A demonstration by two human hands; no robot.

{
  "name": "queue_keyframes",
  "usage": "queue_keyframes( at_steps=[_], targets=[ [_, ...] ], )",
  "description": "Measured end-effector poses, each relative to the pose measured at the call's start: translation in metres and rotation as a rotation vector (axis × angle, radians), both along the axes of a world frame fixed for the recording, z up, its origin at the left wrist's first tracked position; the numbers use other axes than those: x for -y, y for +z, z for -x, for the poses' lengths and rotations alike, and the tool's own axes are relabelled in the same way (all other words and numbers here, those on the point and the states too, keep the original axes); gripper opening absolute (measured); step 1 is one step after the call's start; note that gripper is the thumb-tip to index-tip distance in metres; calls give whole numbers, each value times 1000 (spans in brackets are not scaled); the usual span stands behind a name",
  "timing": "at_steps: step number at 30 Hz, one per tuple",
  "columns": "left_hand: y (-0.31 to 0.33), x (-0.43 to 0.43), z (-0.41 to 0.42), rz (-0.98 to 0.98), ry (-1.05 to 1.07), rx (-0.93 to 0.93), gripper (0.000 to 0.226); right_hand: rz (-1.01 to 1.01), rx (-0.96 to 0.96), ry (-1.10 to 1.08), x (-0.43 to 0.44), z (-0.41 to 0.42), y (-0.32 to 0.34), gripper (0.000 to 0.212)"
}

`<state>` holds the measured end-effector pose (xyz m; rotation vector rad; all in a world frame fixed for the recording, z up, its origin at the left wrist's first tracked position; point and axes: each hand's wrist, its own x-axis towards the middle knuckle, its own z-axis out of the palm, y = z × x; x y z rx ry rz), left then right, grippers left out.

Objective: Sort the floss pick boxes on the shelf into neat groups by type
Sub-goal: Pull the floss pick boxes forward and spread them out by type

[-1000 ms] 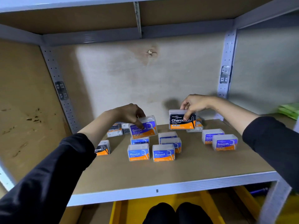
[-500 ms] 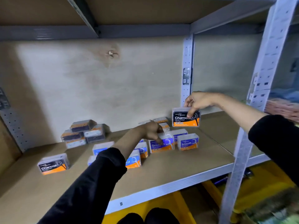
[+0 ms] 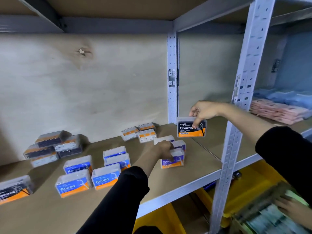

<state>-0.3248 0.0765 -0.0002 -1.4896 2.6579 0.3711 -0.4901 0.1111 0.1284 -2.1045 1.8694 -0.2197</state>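
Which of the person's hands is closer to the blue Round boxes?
Left. The left hand grips a Smooth box just right of the Round boxes; the right hand holds a Charcoal box farther right, raised.

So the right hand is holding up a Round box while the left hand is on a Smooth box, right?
No: the head view shows the right hand holding up a Charcoal box, not Round. The left hand is on the Smooth box, as you said.
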Motion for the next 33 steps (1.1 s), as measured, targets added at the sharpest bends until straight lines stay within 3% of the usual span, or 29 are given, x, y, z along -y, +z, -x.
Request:
queue_keyframes(
  at_steps=[12, 17, 20, 27, 33],
  targets=[
    [-2, -2, 1, 57, -31, -28, 52, -9, 0, 0, 7, 4, -6, 32],
    [6, -5, -2, 68, -28, -50, 54, -11, -4, 10, 8, -1, -7, 25],
    [16, -8, -14, 105, -33, -57, 51, -2, -2, 24, 10, -13, -5, 32],
    [49, -26, -81, 147, 25, -7, 35, 45, 27, 146, 18, -74, 6, 36],
    [71, -56, -180, 128, 256, 1, 33, 58, 51, 312, 22, -159, 9, 34]
  ],
)
